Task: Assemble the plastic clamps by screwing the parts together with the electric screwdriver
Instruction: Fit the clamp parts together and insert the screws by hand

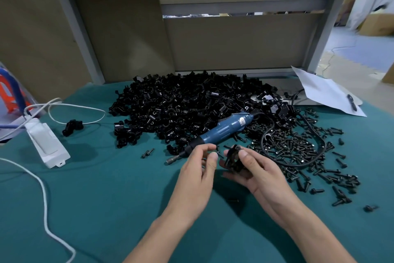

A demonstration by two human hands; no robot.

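Observation:
My right hand (253, 169) grips a black plastic clamp (233, 159) above the teal cloth. My left hand (200, 164) pinches a small black screw (218, 153) at its fingertips, right beside the clamp. The blue electric screwdriver (221, 131) lies on the cloth just beyond my hands, its metal bit pointing left and down toward me. Behind it spreads a big heap of black clamp parts (181, 105). A spread of black screws (298, 147) lies to the right.
A black cable (319, 151) loops from the screwdriver through the screws. A white power adapter (48, 143) with white cords lies at left, near one assembled clamp (72, 127). White paper with a pen (328, 92) lies at back right. Loose screws (147, 153) dot the cloth.

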